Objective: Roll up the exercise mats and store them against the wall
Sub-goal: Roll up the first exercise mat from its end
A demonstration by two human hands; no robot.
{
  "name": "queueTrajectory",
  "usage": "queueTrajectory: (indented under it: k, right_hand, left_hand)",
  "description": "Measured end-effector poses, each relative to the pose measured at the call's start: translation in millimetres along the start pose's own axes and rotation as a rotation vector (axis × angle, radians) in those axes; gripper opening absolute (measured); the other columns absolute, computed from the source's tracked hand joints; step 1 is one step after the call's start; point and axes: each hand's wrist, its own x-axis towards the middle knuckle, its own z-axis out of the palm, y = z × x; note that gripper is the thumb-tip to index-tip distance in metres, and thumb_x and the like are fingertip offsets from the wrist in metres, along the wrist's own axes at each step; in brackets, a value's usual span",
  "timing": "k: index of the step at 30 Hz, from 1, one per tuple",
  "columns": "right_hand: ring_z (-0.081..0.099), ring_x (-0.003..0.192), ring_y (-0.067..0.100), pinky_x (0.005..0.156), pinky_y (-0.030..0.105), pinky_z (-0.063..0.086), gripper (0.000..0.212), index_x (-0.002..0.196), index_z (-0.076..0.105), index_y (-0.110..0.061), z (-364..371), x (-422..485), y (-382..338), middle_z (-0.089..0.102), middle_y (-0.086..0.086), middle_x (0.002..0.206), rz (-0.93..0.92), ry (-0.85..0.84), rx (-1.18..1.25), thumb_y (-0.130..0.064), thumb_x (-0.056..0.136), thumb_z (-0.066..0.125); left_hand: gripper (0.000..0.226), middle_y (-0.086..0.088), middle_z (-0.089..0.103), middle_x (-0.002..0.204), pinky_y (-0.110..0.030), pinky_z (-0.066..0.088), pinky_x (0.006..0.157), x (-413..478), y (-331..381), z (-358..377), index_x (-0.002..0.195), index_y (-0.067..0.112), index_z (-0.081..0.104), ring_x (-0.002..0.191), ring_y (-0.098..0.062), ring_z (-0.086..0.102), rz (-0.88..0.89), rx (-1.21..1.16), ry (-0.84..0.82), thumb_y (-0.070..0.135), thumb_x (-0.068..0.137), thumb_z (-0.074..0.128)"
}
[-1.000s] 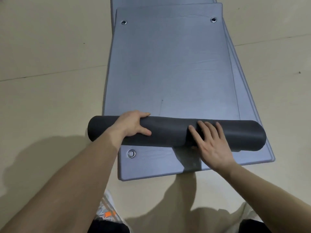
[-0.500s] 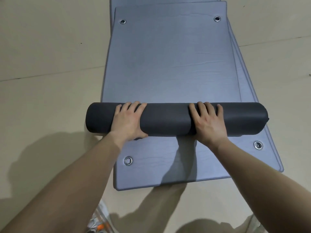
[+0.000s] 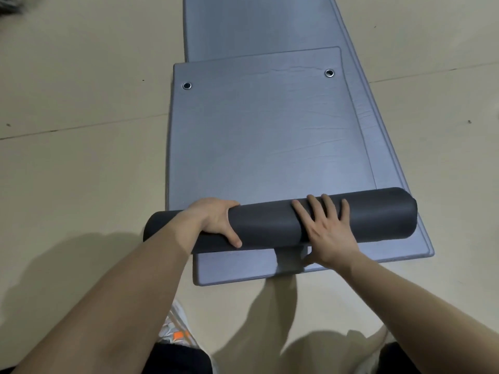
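Observation:
A grey-blue exercise mat (image 3: 264, 130) lies flat on the floor, its near part wound into a dark roll (image 3: 270, 225) lying crosswise. My left hand (image 3: 216, 220) wraps around the roll's left part, thumb on the near side. Flat on the roll's right part rests my right hand (image 3: 326, 233), fingers spread, thumb touching the mat below. Beneath it lie further mats (image 3: 256, 25) stretching away, their edges showing at the right and near end. Two metal eyelets (image 3: 186, 85) mark the top mat's far end.
Beige floor (image 3: 81, 157) with thin seam lines surrounds the mats on both sides. My knees in dark shorts and a patterned shoe (image 3: 175, 333) are at the bottom edge. No wall is in view.
The roll has moved farther along the mat, so the flat part is shorter. My left hand shifted from flat on top to gripping around the roll. The view tilted.

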Motion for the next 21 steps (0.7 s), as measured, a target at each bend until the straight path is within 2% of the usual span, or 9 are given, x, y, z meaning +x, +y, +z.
queueTrajectory:
  k: [3,6,7,10,12,14,16,18,21]
  right_hand:
    - [0.014,0.151,0.038,0.118,0.069,0.007,0.134,0.158,0.002,-0.037,-4.3,14.1,6.4,0.021,0.008,0.163,-0.020,-0.020,0.148,-0.070,0.057,0.084]
    - [0.014,0.153,0.033,0.120,0.063,0.009,0.133,0.158,0.014,-0.042,-41.0,56.6,25.9,0.023,0.005,0.163,-0.069,-0.093,0.280,-0.082,0.050,0.081]
    - [0.009,0.154,0.033,0.121,0.062,0.009,0.134,0.158,0.014,-0.042,-50.9,68.5,30.1,0.018,0.007,0.165,-0.075,-0.115,0.303,-0.082,0.050,0.082]
    - [0.017,0.152,0.035,0.120,0.061,0.013,0.116,0.155,0.029,-0.033,-53.9,74.7,32.1,0.026,0.012,0.161,-0.075,0.050,0.319,-0.084,0.059,0.070]
    - [0.031,0.147,0.041,0.116,0.064,0.016,0.113,0.152,0.038,-0.020,-32.7,60.8,26.8,0.037,0.015,0.156,-0.069,0.245,0.186,-0.086,0.062,0.056]
    - [0.022,0.152,0.044,0.117,0.066,0.003,0.138,0.161,0.023,-0.016,-11.5,56.6,24.3,0.026,0.021,0.164,-0.064,0.226,0.021,-0.081,0.051,0.073]
    - [0.019,0.152,0.044,0.116,0.067,0.002,0.148,0.163,0.014,-0.017,-7.0,75.4,26.4,0.021,0.022,0.164,-0.031,0.220,-0.051,-0.057,0.045,0.094]
    - [0.029,0.145,0.043,0.113,0.068,0.015,0.135,0.160,0.020,-0.018,-13.3,100.4,30.8,0.031,0.021,0.157,-0.022,0.272,-0.074,-0.043,0.050,0.094]
    - [0.046,0.125,0.038,0.104,0.060,0.032,0.124,0.152,0.029,-0.021,-33.7,121.7,39.0,0.046,0.013,0.139,-0.057,0.266,-0.122,-0.057,0.048,0.086]
  left_hand:
    - [0.113,0.006,0.055,0.146,-0.046,0.044,0.107,-5.3,-4.3,-1.8,0.150,0.043,0.041,0.129,-0.025,0.054,-0.039,-0.056,0.123,0.072,0.051,0.086]
    - [0.075,0.003,0.047,0.155,-0.055,0.030,0.115,-20.1,8.9,27.2,0.150,0.036,0.044,0.141,-0.028,0.042,-0.164,0.050,0.627,0.073,0.087,0.056]
    - [0.068,0.000,0.040,0.160,-0.061,0.024,0.118,-20.7,16.9,37.1,0.153,0.033,0.039,0.147,-0.032,0.033,-0.191,0.065,0.673,0.069,0.096,0.043]
    - [0.078,-0.004,0.018,0.170,-0.064,0.001,0.120,4.6,23.6,37.1,0.161,0.031,0.021,0.156,-0.039,0.003,-0.197,0.000,0.612,0.074,0.097,0.024]
    - [0.078,0.001,0.023,0.169,-0.059,-0.003,0.122,33.4,12.4,12.0,0.160,0.033,0.026,0.157,-0.034,0.004,-0.149,-0.101,0.620,0.076,0.095,0.027]
    - [0.071,0.003,0.034,0.165,-0.055,0.001,0.124,52.4,1.2,-15.9,0.157,0.030,0.036,0.156,-0.029,0.017,-0.066,-0.223,0.658,0.070,0.098,0.037]
    - [0.073,0.001,0.045,0.156,-0.055,0.007,0.124,60.8,-0.6,-21.3,0.151,0.026,0.045,0.150,-0.026,0.032,0.043,-0.271,0.733,0.068,0.093,0.051]
    - [0.107,-0.001,0.035,0.159,-0.058,0.004,0.124,59.5,2.0,-8.8,0.156,0.024,0.032,0.151,-0.029,0.025,0.062,-0.046,0.703,0.084,0.073,0.059]
    - [0.137,-0.008,0.013,0.167,-0.058,0.011,0.123,63.2,-0.2,8.3,0.160,0.023,0.002,0.153,-0.037,0.013,-0.018,0.347,0.657,0.085,0.059,0.070]
